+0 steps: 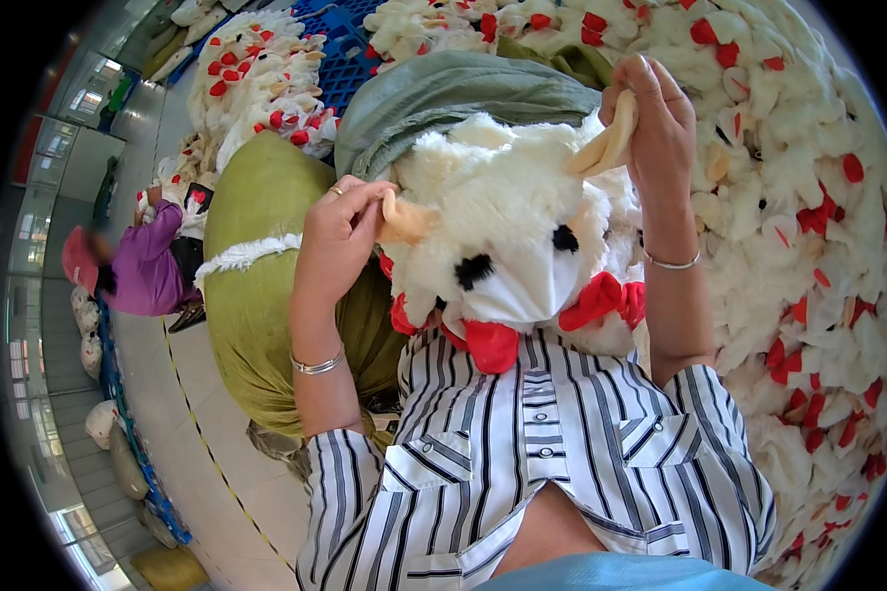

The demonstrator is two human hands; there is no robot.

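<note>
A white fluffy plush animal skin (508,212) lies in front of my chest, its face toward me. It has black furry eye patches, a smooth white muzzle and a red tongue (491,345). My left hand (340,231) pinches the peach-coloured ear on its left side. Raised higher, my right hand (655,123) grips the other, longer ear (609,143) and pulls it up and outward. More red pieces (601,300) show beside the muzzle. Whether the plush is stuffed I cannot tell.
Close on the left stands a bulging olive-green sack (266,276). A grey-green sack (443,89) lies behind the plush. Heaps of similar white and red plush skins (798,266) fill the right side. Blue pallets (340,44) lie at the back. A person in purple (153,256) sits at far left.
</note>
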